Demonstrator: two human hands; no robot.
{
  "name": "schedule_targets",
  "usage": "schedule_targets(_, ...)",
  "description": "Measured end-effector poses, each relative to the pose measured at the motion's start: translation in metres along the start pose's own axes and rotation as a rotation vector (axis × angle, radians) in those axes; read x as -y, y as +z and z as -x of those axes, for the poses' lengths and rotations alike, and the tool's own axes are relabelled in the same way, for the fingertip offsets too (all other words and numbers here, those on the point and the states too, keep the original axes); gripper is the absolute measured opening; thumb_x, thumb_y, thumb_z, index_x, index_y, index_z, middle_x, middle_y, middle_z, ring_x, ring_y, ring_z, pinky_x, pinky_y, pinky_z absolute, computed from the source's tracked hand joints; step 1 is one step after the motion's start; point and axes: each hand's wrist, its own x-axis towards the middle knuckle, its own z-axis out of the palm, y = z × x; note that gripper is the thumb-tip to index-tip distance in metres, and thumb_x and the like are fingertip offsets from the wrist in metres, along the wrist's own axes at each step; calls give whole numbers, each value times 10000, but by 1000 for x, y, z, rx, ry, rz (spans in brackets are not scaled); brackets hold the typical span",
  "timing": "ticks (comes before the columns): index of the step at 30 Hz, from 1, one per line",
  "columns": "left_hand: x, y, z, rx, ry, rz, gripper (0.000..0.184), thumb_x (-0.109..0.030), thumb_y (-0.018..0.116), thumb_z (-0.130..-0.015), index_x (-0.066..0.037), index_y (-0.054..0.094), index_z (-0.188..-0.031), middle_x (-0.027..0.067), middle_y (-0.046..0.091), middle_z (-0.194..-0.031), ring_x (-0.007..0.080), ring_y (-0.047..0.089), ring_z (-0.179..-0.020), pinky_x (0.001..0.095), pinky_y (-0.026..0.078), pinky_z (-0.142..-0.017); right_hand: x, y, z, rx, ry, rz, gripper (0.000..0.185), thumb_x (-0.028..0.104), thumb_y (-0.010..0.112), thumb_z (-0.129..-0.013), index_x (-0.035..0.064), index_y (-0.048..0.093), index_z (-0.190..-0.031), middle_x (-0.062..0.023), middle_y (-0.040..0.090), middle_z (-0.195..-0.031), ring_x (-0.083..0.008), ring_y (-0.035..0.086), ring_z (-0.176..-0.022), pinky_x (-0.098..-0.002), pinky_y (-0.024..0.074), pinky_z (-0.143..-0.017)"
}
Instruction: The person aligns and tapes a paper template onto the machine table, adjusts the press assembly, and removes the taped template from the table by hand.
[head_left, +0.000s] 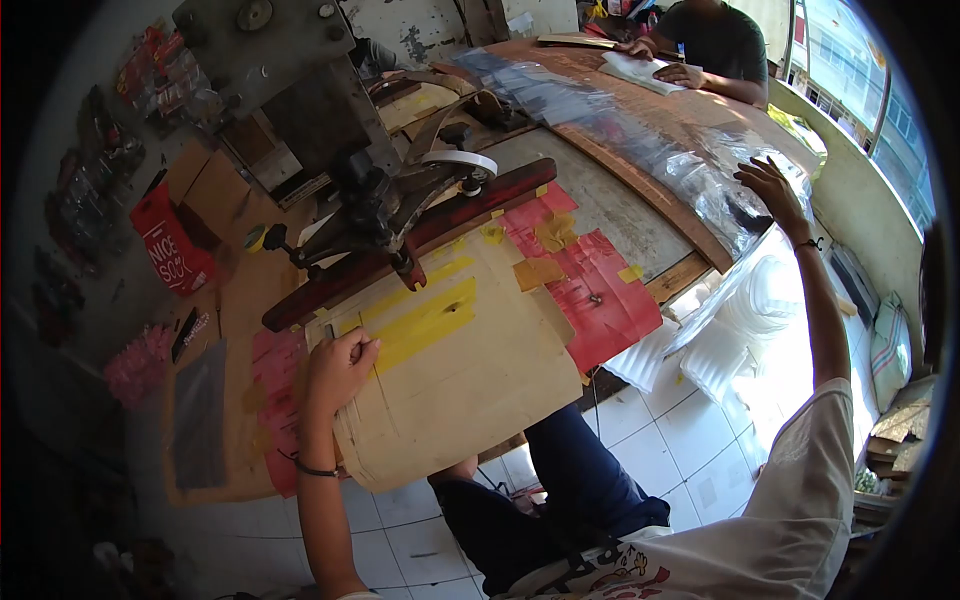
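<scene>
My left hand [343, 370] is closed, its curled fingers resting at the left edge of a tan board [470, 385] with yellow tape [430, 322] across it. Whatever those fingers hold, if anything, is hidden. Just beyond the board is a machine [375, 200] with a long dark red bar [500, 200] and a white-rimmed wheel [460, 162]. Far out to the right, my right hand [775, 190] is raised with its fingers apart, near a pile of clear plastic bags [705, 190]. I cannot tell whether it touches the plastic.
A red sheet [605, 295] lies under the board's right side. At left stands a red "NICE SOCK" box [172, 240] beside a grey sheet [200, 415]. Across the brown table [590, 130] a person [715, 50] handles white sheets [640, 72]. Foam wrap [760, 300] lies below right.
</scene>
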Motion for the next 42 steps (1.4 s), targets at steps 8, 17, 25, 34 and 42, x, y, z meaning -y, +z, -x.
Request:
schedule_targets(8,7,1,-2,-24,53,5,278,-279,633,-938,-22,613,-832,115,595,-616,265,539,-523,375,406,-529,-62,42,33,-96,172,-473,291,-28,581,-911,23,681,-1180,-136,673,-1220,-267,607,-1182,-352,514,-981)
schedule_targets(17,31,15,-6,-119,177,66,273,-293,636,-911,-42,628,-804,139,620,-635,326,615,-590,424,464,-575,-45,27,-7,367,415,-421,253,208,523,-978,46,622,-1144,-217,714,-948,-361,700,-823,-457,541,-660)
schedule_targets(25,42,21,-7,-158,250,58,295,-302,637,-883,-54,623,-724,138,646,-638,344,643,-611,456,500,-624,-76,56,4,204,73,-421,376,151,418,-1009,55,581,-1334,-156,694,-1173,-272,667,-1021,-376,543,-847)
schedule_targets(34,44,24,-8,-177,248,64,276,-300,646,-868,-74,624,-712,123,647,-644,343,653,-640,467,505,-632,-41,19,-3,289,111,-757,269,70,382,-1000,18,634,-1081,-46,586,-773,-133,529,-652,-288,455,-547)
schedule_targets(42,41,22,-6,-163,230,42,280,-294,647,-855,-68,610,-693,142,640,-642,360,650,-654,479,507,-652,-63,40,3,323,172,-1022,267,53,358,-992,54,622,-955,-26,551,-714,-111,507,-629,-277,430,-543)
